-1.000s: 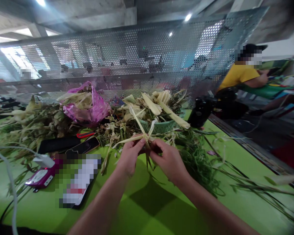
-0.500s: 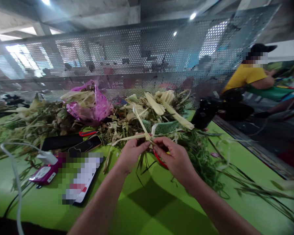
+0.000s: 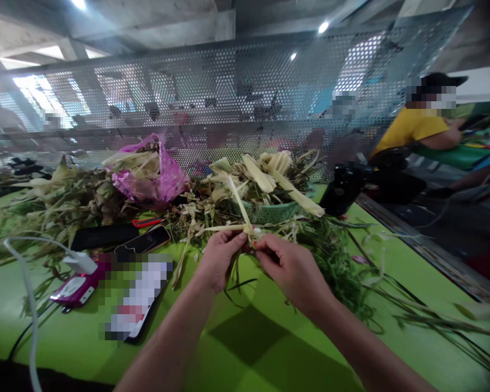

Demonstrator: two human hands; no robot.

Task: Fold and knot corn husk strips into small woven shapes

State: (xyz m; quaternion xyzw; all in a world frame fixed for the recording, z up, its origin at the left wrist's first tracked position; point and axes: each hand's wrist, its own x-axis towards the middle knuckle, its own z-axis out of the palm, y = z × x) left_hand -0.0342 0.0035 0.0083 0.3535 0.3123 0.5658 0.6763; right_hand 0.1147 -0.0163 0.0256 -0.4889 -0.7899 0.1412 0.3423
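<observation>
Red loop seen under my right hand [image 3: 292,267] half a second ago is out of sight now, and the short white-tipped strip that stood up beside the join sits lower. Left hand [image 3: 220,258]: thumb and fingers pinched on the pale husk strips [image 3: 242,207] where they cross. Right: fingertips together on their near end, just beside the left thumb; exact contact partly hidden. One strip points up and away, another runs out left over my left hand. All of it held above the green table [image 3: 216,362], in front of the green basket [image 3: 269,213] heaped with husks. Pink bag [image 3: 173,177] behind left, green stringy tangle [image 3: 338,261] right of my right hand, dark phone [image 3: 142,239] lying to the left.
</observation>
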